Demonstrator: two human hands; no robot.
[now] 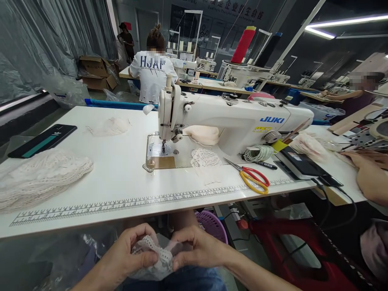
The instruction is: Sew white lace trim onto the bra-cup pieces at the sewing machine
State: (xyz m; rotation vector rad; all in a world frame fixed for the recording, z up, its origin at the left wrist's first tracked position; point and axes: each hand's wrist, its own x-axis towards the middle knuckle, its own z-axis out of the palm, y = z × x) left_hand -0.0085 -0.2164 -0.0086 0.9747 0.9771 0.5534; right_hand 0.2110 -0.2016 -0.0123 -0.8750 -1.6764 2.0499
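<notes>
Over my lap, below the table's front edge, I hold a piece of white lace fabric [160,258] with a scalloped, bunched edge. My left hand [138,250] pinches its left side between thumb and fingers. On the right side, my right hand [197,246] grips the sheer part of the same piece. Above my hands stands a white sewing machine [209,111], its needle area over the metal plate. A lace piece [206,157] lies beside the plate, and scissors [253,180] with red and yellow handles rest to its right.
A stack of lace pieces [42,173] and a dark phone-like case [45,139] lie on the table's left. A printed ruler [121,204] runs along the front edge. A purple basket [214,226] stands below. A co-worker's arm [370,178] reaches in at right; other people sit farther back.
</notes>
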